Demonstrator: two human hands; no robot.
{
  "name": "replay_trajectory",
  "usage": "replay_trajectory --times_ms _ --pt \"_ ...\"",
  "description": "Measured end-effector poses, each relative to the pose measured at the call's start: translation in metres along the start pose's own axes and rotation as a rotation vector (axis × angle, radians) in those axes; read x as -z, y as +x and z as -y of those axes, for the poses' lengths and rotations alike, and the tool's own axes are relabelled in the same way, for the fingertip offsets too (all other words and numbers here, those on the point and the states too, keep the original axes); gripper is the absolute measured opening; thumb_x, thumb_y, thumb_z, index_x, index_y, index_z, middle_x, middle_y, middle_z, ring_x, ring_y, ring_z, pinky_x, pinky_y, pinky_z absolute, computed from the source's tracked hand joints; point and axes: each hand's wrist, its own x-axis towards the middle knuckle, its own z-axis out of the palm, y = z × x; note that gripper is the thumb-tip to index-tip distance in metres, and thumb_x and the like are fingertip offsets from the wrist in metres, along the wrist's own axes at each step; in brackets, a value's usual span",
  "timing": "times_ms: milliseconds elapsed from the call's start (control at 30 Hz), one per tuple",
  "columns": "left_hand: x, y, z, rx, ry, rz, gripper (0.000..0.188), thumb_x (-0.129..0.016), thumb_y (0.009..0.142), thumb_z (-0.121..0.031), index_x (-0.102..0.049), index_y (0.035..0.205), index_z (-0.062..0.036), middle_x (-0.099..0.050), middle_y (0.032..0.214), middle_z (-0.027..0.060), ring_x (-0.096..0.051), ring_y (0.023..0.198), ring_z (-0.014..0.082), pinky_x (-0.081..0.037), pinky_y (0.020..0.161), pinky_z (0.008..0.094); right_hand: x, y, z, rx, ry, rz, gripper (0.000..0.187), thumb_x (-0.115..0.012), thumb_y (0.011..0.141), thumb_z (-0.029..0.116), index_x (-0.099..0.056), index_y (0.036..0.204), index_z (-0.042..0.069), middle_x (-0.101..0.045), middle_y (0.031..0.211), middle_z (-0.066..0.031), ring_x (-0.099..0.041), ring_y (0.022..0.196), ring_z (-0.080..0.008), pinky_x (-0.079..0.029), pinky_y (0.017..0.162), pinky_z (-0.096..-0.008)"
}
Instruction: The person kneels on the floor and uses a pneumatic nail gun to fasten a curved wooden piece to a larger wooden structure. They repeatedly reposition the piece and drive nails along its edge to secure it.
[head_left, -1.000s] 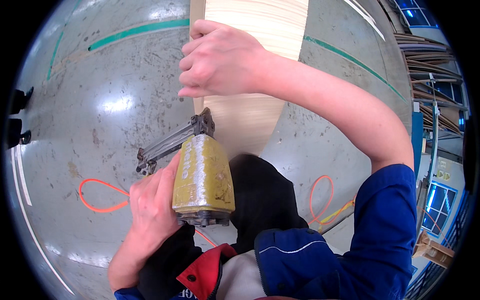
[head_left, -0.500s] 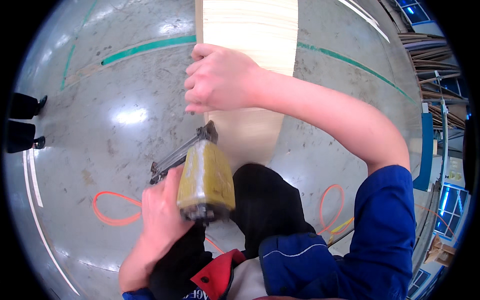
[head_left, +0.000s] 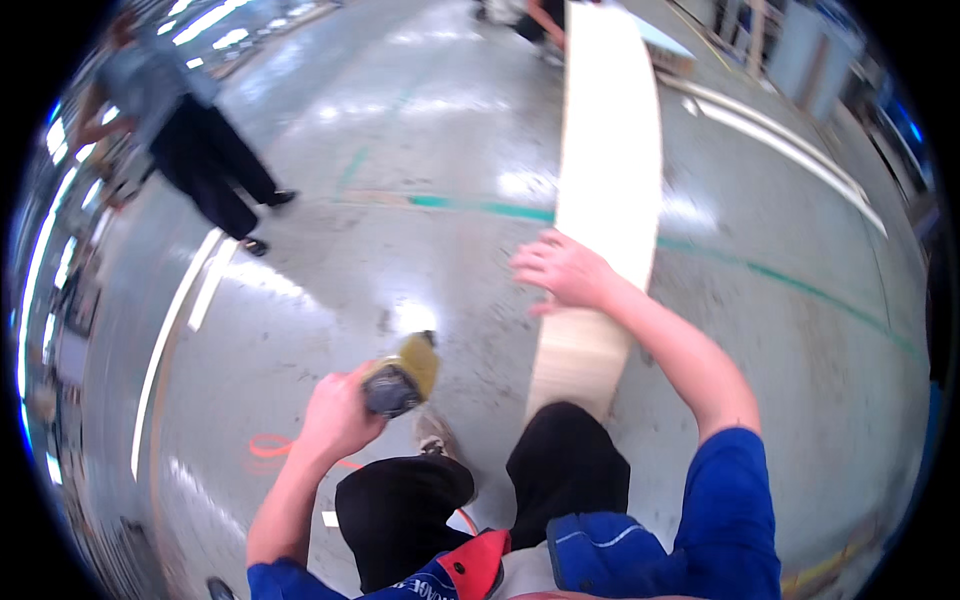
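Note:
My left hand (head_left: 340, 415) is closed around a yellow nail gun (head_left: 412, 372) with a dark end cap, held above the floor left of my knees. The tool is smeared by motion, and its nose is hard to make out. My right hand (head_left: 565, 270) lies across the left edge of a long pale wooden board (head_left: 610, 150), its fingers apart and reaching past that edge. The board stretches from my right knee (head_left: 568, 455) toward the far side. What lies beneath the right palm is hidden.
An orange hose (head_left: 272, 447) lies on the floor left of my legs. A person (head_left: 190, 130) in dark trousers stands at the far left. Another person's arm (head_left: 546, 22) shows beside the board's far end. White strips (head_left: 790, 150) lie at the far right.
The view has swung up and to the left, bringing people into sight. The nail gun has moved away from the board's edge, leftward. My right hand's fingers have loosened from a curled shape.

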Motion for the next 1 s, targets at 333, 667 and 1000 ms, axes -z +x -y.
replay_trajectory --times_ms 333,667,1000 --pt "0.023 -0.005 -0.075 -0.019 0.175 0.262 0.037 -0.076 0.079 -0.022 -0.07 0.114 -0.012 -0.074 0.087 0.0183 -0.072 0.083 0.0419 -0.058 0.076 0.052 -0.008 -0.042 0.043 -0.411 -0.174 -0.224 0.079 -0.076 0.086 0.056 -0.051 0.153 0.021 -0.054 0.151 -0.0053 -0.046 0.146 -0.0269 -0.038 0.116 -0.045" --pt "-0.054 0.03 0.002 0.017 0.174 0.627 0.029 -0.071 0.079 -0.022 -0.076 0.104 -0.0069 -0.077 0.097 0.0192 -0.074 0.095 0.0406 -0.06 0.08 0.0487 -0.023 -0.05 0.037 -0.831 0.252 -0.84 0.027 -0.08 0.093 0.025 -0.066 0.078 0.007 -0.06 0.057 -0.0075 -0.062 0.052 -0.0295 -0.051 0.054 -0.0391" --pt "-0.082 0.044 0.036 -0.009 0.122 0.697 0.032 -0.078 0.078 -0.026 -0.077 0.101 -0.0039 -0.077 0.095 0.0204 -0.074 0.091 0.0373 -0.059 0.081 0.0466 0.218 0.009 0.068 -0.44 0.4 -1.139 0.032 -0.049 0.107 0.018 -0.074 0.109 0.0 -0.069 0.08 -0.0072 -0.056 0.063 -0.0112 -0.044 0.06 -0.0278"
